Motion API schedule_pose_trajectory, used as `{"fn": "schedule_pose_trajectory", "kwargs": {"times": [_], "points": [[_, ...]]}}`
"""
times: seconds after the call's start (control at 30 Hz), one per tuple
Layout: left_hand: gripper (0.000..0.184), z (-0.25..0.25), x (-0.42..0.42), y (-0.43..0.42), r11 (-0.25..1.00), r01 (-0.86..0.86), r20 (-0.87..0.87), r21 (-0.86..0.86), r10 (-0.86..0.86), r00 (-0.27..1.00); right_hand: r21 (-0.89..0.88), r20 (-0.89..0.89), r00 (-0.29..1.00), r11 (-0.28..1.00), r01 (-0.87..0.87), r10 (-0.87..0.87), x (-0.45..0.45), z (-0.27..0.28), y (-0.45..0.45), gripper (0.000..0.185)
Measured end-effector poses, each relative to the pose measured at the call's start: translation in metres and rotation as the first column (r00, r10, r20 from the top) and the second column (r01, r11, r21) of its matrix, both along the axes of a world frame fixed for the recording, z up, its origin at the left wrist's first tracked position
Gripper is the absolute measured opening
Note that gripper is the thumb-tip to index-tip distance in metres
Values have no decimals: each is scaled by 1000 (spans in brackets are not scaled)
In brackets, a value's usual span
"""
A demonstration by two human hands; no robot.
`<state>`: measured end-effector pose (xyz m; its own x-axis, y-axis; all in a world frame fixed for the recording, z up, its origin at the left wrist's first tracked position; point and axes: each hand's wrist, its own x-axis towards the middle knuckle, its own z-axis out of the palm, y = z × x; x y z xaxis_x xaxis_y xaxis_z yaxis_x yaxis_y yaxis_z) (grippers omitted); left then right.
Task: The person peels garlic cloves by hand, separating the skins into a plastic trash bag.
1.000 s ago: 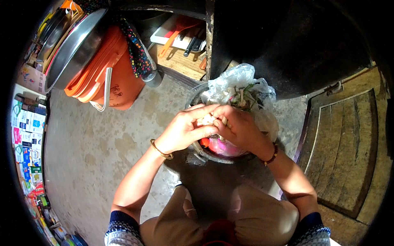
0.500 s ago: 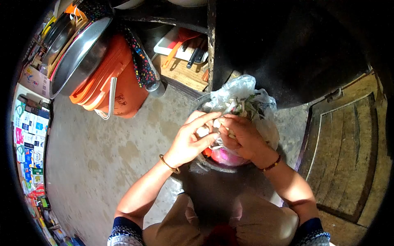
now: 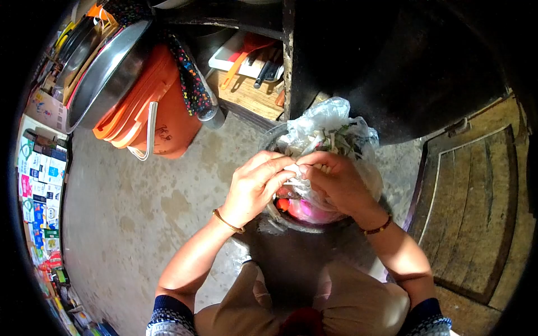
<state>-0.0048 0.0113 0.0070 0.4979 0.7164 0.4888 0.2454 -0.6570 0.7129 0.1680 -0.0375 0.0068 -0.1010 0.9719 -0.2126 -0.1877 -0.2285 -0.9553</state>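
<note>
My left hand (image 3: 255,182) and my right hand (image 3: 336,182) meet above a bin (image 3: 266,140) on the floor. Between their fingertips is a small white piece (image 3: 293,171), perhaps garlic; its exact shape is too small to tell. The fingers of both hands are bent and pinched round it. More pale pieces show in the curled fingers of my right hand. Below the hands, the bin holds a clear plastic bag (image 3: 325,112), green and pale plant scraps (image 3: 342,140), a pink item (image 3: 308,211) and a small red item (image 3: 283,205).
An orange bucket (image 3: 179,123) with a metal basin (image 3: 106,78) leaning on it stands at the upper left. A low shelf (image 3: 246,95) holds a white tray (image 3: 227,59) and an orange-handled utensil (image 3: 235,70). A wooden door panel (image 3: 471,207) is at the right.
The hands have turned and drawn their fingertips together on the white piece. The white pieces in my left hand's fingers half a second ago are now mostly hidden. The view shifted slightly.
</note>
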Motion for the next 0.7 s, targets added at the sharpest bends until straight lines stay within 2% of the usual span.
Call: {"fn": "schedule_pose_trajectory", "kwargs": {"times": [0.13, 0.23, 0.3, 0.33, 0.4, 0.53, 0.6, 0.7], "points": [[16, 0, -1, 0, 998, 7, -38, 62, -4, 999, 59, 66, 997, 998, -33, 29, 1, 3, 1, 7], [16, -1, -2, 0, 993, 29, -67, 112, -22, 998, -5, 110, 993, 999, -46, 46, 2, 5, 0, 8], [16, -1, -2, 1, 991, 37, -78, 128, -28, 997, 215, 245, 970, 975, -62, 8, 3, -2, 2, 10], [17, -1, -2, 2, 984, 62, -90, 168, -47, 995, 213, 244, 970, 975, -62, 8, 5, -4, 3, 10], [17, -1, -2, 3, 975, 86, -104, 206, -66, 992, 386, 511, 857, 907, -166, -60, 10, -8, 6, 22], [18, -1, -2, 4, 959, 116, -138, 259, -82, 987, 354, 535, 844, 916, -188, -33, 13, -4, 6, 21], [18, 1, -2, 4, 952, 134, -153, 275, -95, 984, 255, 554, 832, 943, -213, 38, 14, -1, 7, 10], [19, 3, -1, 3, 944, 168, -156, 285, -127, 980, 303, 585, 811, 925, -231, 11, 15, -2, 8, 10]]}}
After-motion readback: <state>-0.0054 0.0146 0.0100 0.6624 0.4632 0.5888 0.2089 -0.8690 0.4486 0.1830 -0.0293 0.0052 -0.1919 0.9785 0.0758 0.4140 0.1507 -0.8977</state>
